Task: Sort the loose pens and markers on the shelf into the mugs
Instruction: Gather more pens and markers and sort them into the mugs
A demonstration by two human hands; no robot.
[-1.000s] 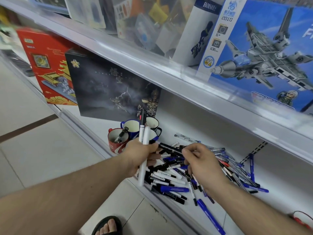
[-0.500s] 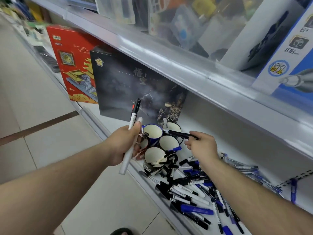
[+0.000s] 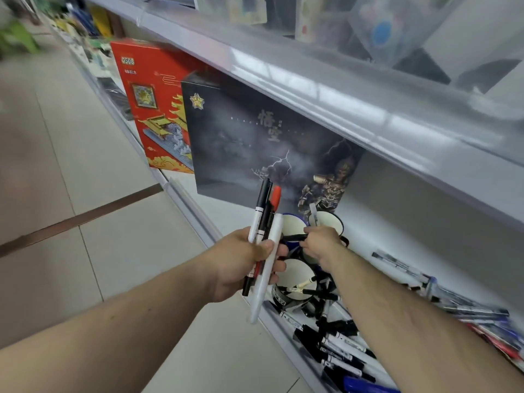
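My left hand grips a bunch of markers upright in front of the shelf: one white, one black-capped, one red-capped. My right hand pinches a black marker level over the cluster of mugs. A blue-rimmed mug and a black-rimmed mug stand behind the hands. The nearest mug holds a few markers. Loose black, white and blue pens lie heaped on the shelf to the right.
A dark box and a red box stand on the shelf behind and left of the mugs. The upper shelf edge overhangs them. More pens lie further right. Tiled floor spreads to the left.
My view has swung left, closer to the mugs. My right hand carried the black marker from the pile to just over the mugs. My left hand still holds its markers, raised higher.
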